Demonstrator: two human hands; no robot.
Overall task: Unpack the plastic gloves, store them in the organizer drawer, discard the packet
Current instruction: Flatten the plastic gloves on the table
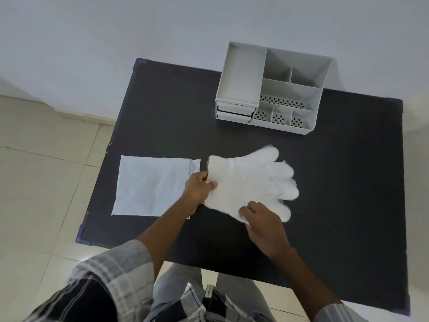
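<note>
Floor tiles (41, 173) in a pale cream and a plain wall (116, 31) frame a dark table (336, 194) seen from above, blue corner guards showing at its left corners. At the far side of the table, against the wall, stands a grey organizer (274, 89): an open tray on the left, divided compartments with perforated floors on the right, and two shallow drawers (234, 113) stacked under the tray, both pushed in. On the left half of the table lies the flat white packet (148, 187), its flap end pointing right. Just beside it, at the middle of the table, rests the stack of translucent plastic gloves (250, 182), cuff toward the packet and fingers fanned to the right. The left hand (199, 189) reaches in over the packet's right edge, arm extended from a checked sleeve, and pinches the cuff edge of the gloves between thumb and fingers. The right hand (264, 226) comes from below, knuckles up, fingers curled onto the near edge of the stack by the thumb part; whether it grips or merely presses cannot be told. The packet's lower right corner is hidden by the left forearm, and how many gloves make up the stack is hard to make out.
</note>
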